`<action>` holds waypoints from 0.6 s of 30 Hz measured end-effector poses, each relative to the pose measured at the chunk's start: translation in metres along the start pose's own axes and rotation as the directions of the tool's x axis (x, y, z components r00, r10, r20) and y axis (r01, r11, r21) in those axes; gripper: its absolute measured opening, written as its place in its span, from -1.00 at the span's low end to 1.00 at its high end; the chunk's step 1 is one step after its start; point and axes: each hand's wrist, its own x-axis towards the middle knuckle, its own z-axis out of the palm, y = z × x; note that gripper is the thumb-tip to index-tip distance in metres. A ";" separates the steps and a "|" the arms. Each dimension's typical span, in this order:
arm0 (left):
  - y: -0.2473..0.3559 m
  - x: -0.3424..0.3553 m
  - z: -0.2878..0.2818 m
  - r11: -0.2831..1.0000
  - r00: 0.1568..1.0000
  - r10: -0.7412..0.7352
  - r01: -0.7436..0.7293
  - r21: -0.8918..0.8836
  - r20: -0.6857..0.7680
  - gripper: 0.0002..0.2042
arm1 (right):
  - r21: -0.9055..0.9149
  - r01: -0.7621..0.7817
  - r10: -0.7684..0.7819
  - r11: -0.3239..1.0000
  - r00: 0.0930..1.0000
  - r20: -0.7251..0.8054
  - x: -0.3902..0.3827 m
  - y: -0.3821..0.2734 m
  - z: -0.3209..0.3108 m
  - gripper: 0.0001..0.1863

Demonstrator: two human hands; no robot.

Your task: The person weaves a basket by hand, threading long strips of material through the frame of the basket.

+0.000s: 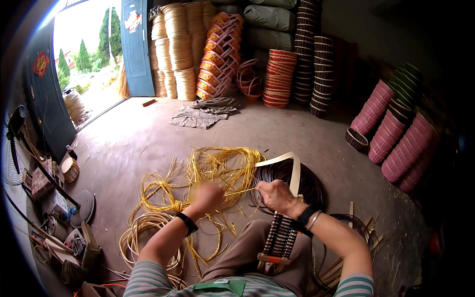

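My right hand (277, 196) is closed, pinching the end of a yellow cord (241, 191). From there the cord stretches left toward my left hand (206, 196), whose fingers are too smeared to show their grip. Between my thighs, below the right hand, stands a woven piece (281, 236) of dark and pale strands on a wooden frame; its top lies partly behind my right hand and wrist. Loose yellow cord (222, 166) spreads in tangled loops on the floor just beyond my left hand.
A coil of dark strands (314, 185) with a pale flat strip (296, 173) over it lies beyond my right hand. Pale cane coils (129, 237) are at my left. Stacked baskets (280, 79) line the far wall; pink ones (403, 148) lean at right. A fan (81, 208) stands left.
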 end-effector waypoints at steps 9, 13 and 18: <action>-0.124 -0.082 0.039 0.901 0.855 -0.410 0.327 0.285 0.317 -0.81 | -0.385 -0.367 0.115 0.847 0.833 -0.541 -0.109 0.140 -0.248 -0.83; -0.163 -0.114 0.041 0.838 0.784 -0.523 0.403 0.367 0.335 -0.83 | -0.311 -0.830 0.250 0.462 0.459 -0.853 -0.286 0.210 -0.428 -0.72; -0.218 -0.156 0.045 0.710 0.669 -0.704 0.651 0.270 0.238 -0.78 | -0.136 -0.921 0.364 -0.365 -0.006 -0.931 -0.436 0.147 -0.550 -0.57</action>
